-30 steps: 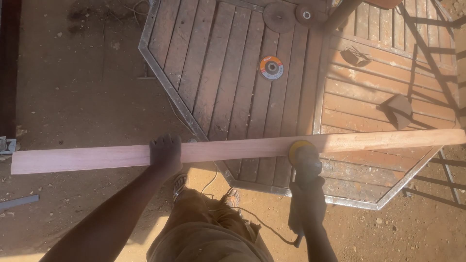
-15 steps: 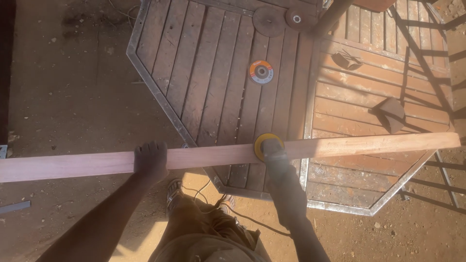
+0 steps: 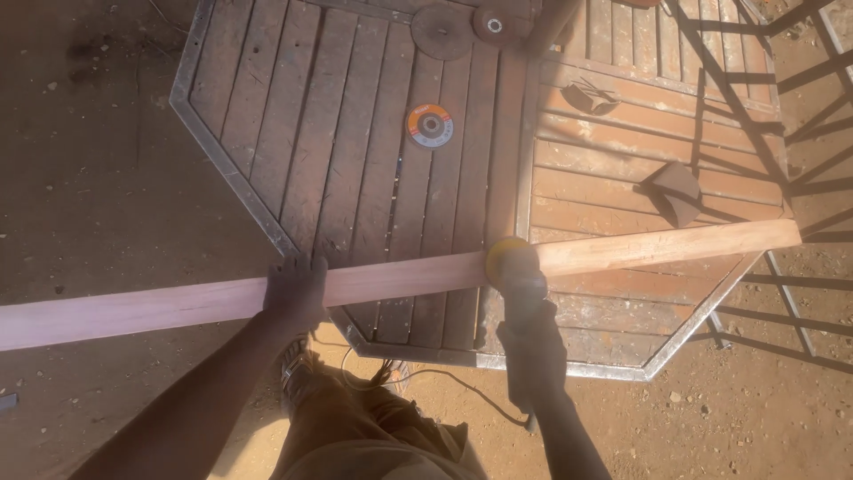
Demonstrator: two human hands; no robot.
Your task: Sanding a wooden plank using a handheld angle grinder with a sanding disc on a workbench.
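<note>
Plank (image 3: 400, 280) pinned under flat left hand (image 3: 296, 289); right hand (image 3: 531, 342) grips sander (image 3: 513, 267).

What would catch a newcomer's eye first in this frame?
A long pale wooden plank runs across the whole view, lying over an octagonal slatted wooden tabletop. The left hand presses flat on the plank while the right hand holds a yellow-headed power sander against it. An orange-labelled abrasive disc lies on the slats beyond.

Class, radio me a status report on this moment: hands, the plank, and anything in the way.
Left hand pressed flat on the long plank. Right hand grips yellow-headed sander, pad on plank. Power cord trails by the legs.
</note>
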